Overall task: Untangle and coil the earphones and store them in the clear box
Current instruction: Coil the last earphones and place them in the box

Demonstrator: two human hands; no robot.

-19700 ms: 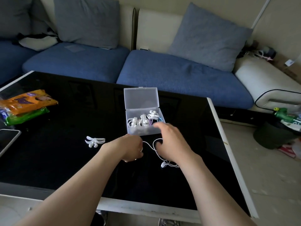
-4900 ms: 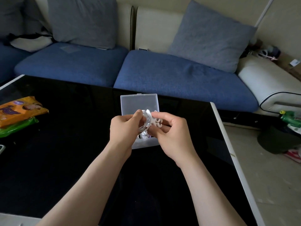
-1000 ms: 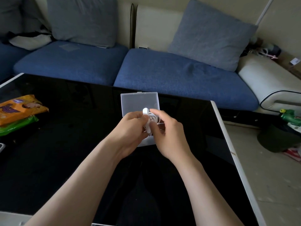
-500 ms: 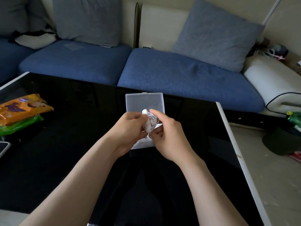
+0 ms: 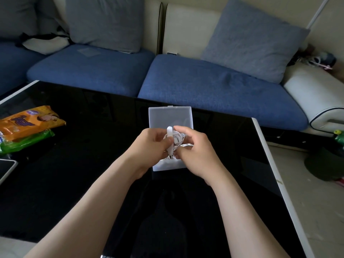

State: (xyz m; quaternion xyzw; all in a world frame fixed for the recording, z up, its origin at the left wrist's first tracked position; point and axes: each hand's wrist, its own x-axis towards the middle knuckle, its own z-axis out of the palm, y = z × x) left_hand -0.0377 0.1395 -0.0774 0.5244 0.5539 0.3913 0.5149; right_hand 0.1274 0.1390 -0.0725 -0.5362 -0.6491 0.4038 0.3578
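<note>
Two grips, left grip (image 5: 154, 144) and right grip (image 5: 195, 151), are pinching the earphones (image 5: 176, 139) just above the box (image 5: 167, 166), the cord now sitting in a tighter coil than seconds earlier, so storing is probably coming next.

Your bare left forearm enters from 7 o'clock and your right from 5 o'clock, wrists angled toward 12. Your left hand (image 5: 152, 144) and right hand (image 5: 195, 151) meet, backs facing you, with curled fingers pinching the earphones (image 5: 176, 139) between them.
</note>
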